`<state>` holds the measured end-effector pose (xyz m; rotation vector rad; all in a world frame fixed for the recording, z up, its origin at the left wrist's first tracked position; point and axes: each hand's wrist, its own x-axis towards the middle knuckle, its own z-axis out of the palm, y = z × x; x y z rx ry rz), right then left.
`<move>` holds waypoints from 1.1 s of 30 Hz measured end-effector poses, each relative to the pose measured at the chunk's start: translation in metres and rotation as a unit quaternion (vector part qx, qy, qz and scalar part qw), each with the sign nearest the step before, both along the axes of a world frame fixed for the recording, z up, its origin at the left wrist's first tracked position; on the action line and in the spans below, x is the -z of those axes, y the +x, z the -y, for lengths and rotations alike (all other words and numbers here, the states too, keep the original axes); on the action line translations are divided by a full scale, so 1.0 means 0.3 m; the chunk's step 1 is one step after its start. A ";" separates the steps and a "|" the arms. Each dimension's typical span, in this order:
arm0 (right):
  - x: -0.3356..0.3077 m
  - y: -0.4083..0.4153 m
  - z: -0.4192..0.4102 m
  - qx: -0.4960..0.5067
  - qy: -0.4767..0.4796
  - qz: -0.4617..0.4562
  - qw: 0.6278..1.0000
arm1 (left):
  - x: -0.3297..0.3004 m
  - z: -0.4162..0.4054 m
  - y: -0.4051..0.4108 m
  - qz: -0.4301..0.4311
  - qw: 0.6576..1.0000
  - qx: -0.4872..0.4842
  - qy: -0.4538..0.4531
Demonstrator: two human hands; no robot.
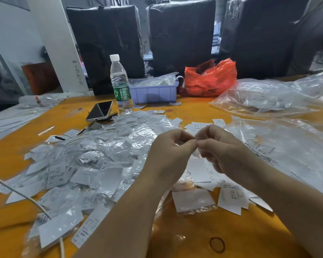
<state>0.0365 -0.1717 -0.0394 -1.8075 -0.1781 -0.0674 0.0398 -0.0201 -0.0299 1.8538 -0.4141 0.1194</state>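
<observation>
Hands, two. The left hand (168, 153) and right hand (218, 146) met fingertip to fingertip above the table (194, 108), fingers curled in a narrow pinch.

Packet (195, 153), one. Small and clear, it was nipped between both hands' thumbs and forefingers and held in the air above the labels. Most of it was hidden, so its contents could not be told.

Labels (93, 164), too many to count. White size tags in clear sleeves lay heaped left of and under the hands, marked XS, S and XL where legible.

Rubber band (217, 244), one, lay flat near the front edge, between the forearms.

Cord (26, 197), one, white, ran across the heap's left side.

Pen (59, 137), one, lay at the heap's far left edge.

Phone (100, 111), one, lay face up behind the heap.

Bottle (120, 84), one, stood upright and capped just beside the phone.

Tray (153, 93), one, lilac, sat right of the bottle.

Red bag (210, 79), one, sat beside the tray.

Clear bags, two, large: one at the far right (265, 97), one nearer (287, 146).

Black bales, three, stood behind the table: left (104, 43), middle (181, 34), right (259, 34).
</observation>
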 end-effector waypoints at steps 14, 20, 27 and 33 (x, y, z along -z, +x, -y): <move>-0.054 -0.040 0.012 0.068 0.074 -0.006 0.995 | -0.018 -0.020 0.016 -0.076 0.988 -0.023 -0.130; -0.052 -0.041 0.006 0.076 0.148 -0.058 0.984 | -0.018 -0.028 0.033 -0.115 0.968 -0.026 -0.223; -0.046 -0.045 -0.001 0.057 0.154 -0.082 0.983 | -0.021 -0.028 0.043 -0.204 0.930 -0.007 -0.306; -0.042 -0.047 0.003 0.028 0.140 -0.069 0.987 | -0.018 -0.025 0.046 -0.231 0.920 -0.032 -0.316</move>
